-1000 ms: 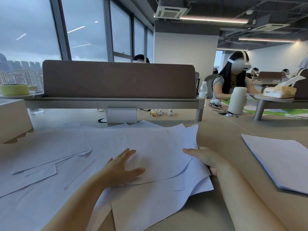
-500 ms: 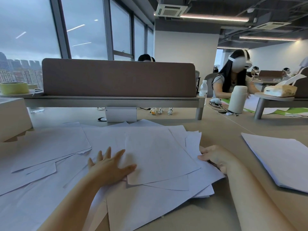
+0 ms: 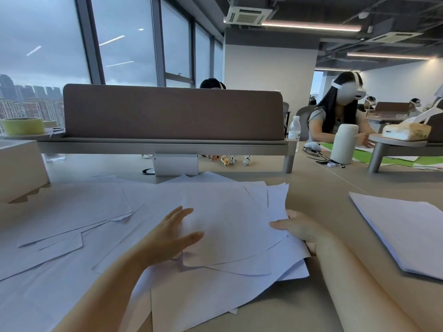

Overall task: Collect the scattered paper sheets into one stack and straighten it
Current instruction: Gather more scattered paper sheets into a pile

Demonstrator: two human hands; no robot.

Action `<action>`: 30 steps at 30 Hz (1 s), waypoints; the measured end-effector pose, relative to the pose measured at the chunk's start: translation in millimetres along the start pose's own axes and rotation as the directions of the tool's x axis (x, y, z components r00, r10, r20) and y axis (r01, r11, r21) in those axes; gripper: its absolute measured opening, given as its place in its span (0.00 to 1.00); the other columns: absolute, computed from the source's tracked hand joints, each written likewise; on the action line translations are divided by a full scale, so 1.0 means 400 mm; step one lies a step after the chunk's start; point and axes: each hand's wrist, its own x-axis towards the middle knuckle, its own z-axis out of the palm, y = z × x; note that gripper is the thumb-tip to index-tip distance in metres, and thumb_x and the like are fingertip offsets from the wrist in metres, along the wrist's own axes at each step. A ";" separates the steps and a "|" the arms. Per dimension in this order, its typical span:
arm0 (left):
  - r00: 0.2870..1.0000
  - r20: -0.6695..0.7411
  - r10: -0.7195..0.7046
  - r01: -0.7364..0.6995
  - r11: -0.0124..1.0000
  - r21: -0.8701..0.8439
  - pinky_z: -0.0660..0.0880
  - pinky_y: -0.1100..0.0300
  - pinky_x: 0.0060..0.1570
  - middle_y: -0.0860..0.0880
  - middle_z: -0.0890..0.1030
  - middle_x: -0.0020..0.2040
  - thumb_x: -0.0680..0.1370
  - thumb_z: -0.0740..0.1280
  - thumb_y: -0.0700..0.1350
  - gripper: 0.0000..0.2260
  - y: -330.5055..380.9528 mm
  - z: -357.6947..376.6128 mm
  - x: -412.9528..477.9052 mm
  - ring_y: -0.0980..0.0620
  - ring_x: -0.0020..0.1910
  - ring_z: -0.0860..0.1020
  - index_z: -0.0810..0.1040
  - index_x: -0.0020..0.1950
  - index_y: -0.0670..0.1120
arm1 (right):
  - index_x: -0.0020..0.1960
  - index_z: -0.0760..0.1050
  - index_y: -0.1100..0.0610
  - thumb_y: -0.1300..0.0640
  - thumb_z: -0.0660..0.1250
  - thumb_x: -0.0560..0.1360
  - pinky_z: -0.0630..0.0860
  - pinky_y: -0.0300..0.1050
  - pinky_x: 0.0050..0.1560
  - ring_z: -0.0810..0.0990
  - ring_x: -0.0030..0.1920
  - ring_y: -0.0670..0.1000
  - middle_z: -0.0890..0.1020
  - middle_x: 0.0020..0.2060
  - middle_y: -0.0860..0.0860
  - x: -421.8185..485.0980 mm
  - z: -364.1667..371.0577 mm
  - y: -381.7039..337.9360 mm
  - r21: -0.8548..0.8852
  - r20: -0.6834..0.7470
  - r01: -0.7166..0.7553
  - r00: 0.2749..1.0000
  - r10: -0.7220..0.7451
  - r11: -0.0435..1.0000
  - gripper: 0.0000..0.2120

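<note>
Left fingers (image 3: 182,213) splayed flat on paper sheets (image 3: 227,226) | right fingers (image 3: 279,225) pinching their right edge

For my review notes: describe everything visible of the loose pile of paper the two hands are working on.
The loose pile of paper is plain white sheets, blank as far as visible, fanned at differing angles with corners jutting out, lying on the tan desk. Its right edge is lifted and curled where the right hand grips it, thumb on top. The left hand rests flat on its left part, fingers spread. More scattered sheets overlap it to the left.
</note>
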 end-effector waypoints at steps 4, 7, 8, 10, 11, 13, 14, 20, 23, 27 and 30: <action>0.978 -0.151 -0.147 0.181 0.953 0.241 0.50 0.50 0.75 0.53 0.52 0.79 0.77 0.56 0.65 0.29 -0.027 -0.008 0.015 0.52 0.77 0.56 0.56 0.76 0.57 | 0.57 0.75 0.59 0.70 0.68 0.73 0.77 0.54 0.54 0.81 0.53 0.62 0.82 0.53 0.58 0.010 -0.004 0.001 -0.028 -0.021 0.011 1.000 -0.012 1.000 0.15; 0.953 -0.100 -0.284 0.301 0.899 0.319 0.44 0.47 0.75 0.53 0.47 0.79 0.78 0.48 0.65 0.28 -0.056 -0.021 0.013 0.53 0.78 0.50 0.51 0.77 0.58 | 0.53 0.76 0.59 0.72 0.66 0.72 0.77 0.52 0.47 0.81 0.47 0.59 0.82 0.48 0.57 0.005 -0.041 -0.003 0.032 -0.050 0.043 0.998 -0.042 0.999 0.13; 0.949 -0.080 -0.305 0.313 0.883 0.349 0.43 0.46 0.75 0.53 0.46 0.79 0.78 0.46 0.65 0.28 -0.063 -0.024 0.011 0.53 0.78 0.48 0.50 0.77 0.59 | 0.52 0.76 0.59 0.73 0.66 0.72 0.76 0.50 0.44 0.81 0.45 0.57 0.82 0.47 0.56 0.000 -0.058 -0.004 0.054 -0.067 0.051 0.997 -0.048 0.997 0.13; 0.945 -0.059 -0.322 0.317 0.857 0.406 0.41 0.44 0.75 0.53 0.44 0.79 0.78 0.45 0.66 0.28 -0.072 -0.027 0.009 0.53 0.78 0.45 0.48 0.77 0.60 | 0.54 0.76 0.59 0.73 0.65 0.72 0.75 0.48 0.42 0.81 0.45 0.57 0.82 0.48 0.57 -0.007 -0.094 0.001 0.095 -0.093 0.064 0.994 -0.055 0.993 0.14; 0.943 -0.055 -0.328 0.319 0.845 0.430 0.41 0.44 0.74 0.54 0.44 0.79 0.78 0.44 0.66 0.28 -0.071 -0.028 0.007 0.53 0.78 0.44 0.48 0.77 0.60 | 0.55 0.75 0.60 0.73 0.65 0.72 0.75 0.49 0.43 0.81 0.46 0.58 0.82 0.50 0.59 -0.008 -0.108 0.007 0.125 -0.095 0.065 0.994 -0.054 0.990 0.15; 0.942 -0.060 -0.329 0.320 0.836 0.446 0.41 0.43 0.74 0.54 0.44 0.79 0.78 0.45 0.66 0.28 -0.072 -0.030 0.007 0.53 0.78 0.44 0.48 0.77 0.61 | 0.57 0.75 0.60 0.72 0.67 0.71 0.76 0.51 0.45 0.81 0.48 0.60 0.82 0.51 0.59 -0.015 -0.118 0.014 0.154 -0.075 0.054 0.996 -0.043 0.987 0.17; 0.942 -0.061 -0.331 0.322 0.833 0.450 0.41 0.43 0.74 0.54 0.44 0.79 0.78 0.45 0.66 0.27 -0.073 -0.031 0.007 0.52 0.78 0.44 0.49 0.77 0.61 | 0.57 0.76 0.61 0.71 0.70 0.68 0.77 0.50 0.45 0.82 0.47 0.60 0.83 0.50 0.60 -0.017 -0.116 0.016 0.144 -0.060 0.047 0.997 -0.039 0.988 0.18; 0.951 -0.051 -0.304 0.298 0.862 0.410 0.43 0.45 0.75 0.57 0.47 0.79 0.79 0.45 0.65 0.26 -0.052 -0.016 0.009 0.50 0.78 0.46 0.52 0.76 0.61 | 0.54 0.79 0.61 0.64 0.67 0.74 0.78 0.56 0.54 0.83 0.49 0.63 0.85 0.47 0.61 -0.028 -0.065 0.008 0.090 -0.019 -0.024 0.999 0.026 0.996 0.09; 0.962 -0.048 -0.270 0.269 0.895 0.356 0.46 0.48 0.76 0.55 0.50 0.79 0.75 0.44 0.69 0.30 -0.053 -0.013 0.019 0.48 0.78 0.48 0.55 0.76 0.60 | 0.54 0.79 0.59 0.61 0.67 0.75 0.79 0.52 0.50 0.83 0.50 0.62 0.85 0.50 0.59 -0.031 -0.042 -0.001 0.074 0.024 -0.030 0.999 0.028 0.997 0.09; 0.984 -0.060 -0.167 0.174 0.977 0.125 0.49 0.55 0.75 0.49 0.50 0.79 0.79 0.41 0.61 0.26 -0.040 0.000 0.020 0.49 0.78 0.49 0.50 0.76 0.58 | 0.54 0.80 0.60 0.62 0.68 0.74 0.79 0.53 0.53 0.83 0.51 0.62 0.85 0.50 0.60 -0.030 -0.038 -0.002 0.072 0.021 -0.051 0.999 0.049 0.996 0.09; 0.985 -0.084 -0.148 0.143 0.987 -0.069 0.58 0.57 0.70 0.52 0.65 0.74 0.78 0.55 0.62 0.23 -0.013 -0.007 0.010 0.51 0.73 0.64 0.64 0.72 0.57 | 0.53 0.79 0.63 0.65 0.68 0.74 0.80 0.51 0.48 0.83 0.47 0.62 0.84 0.48 0.61 -0.024 -0.054 0.003 0.056 -0.059 -0.037 0.997 0.040 0.998 0.09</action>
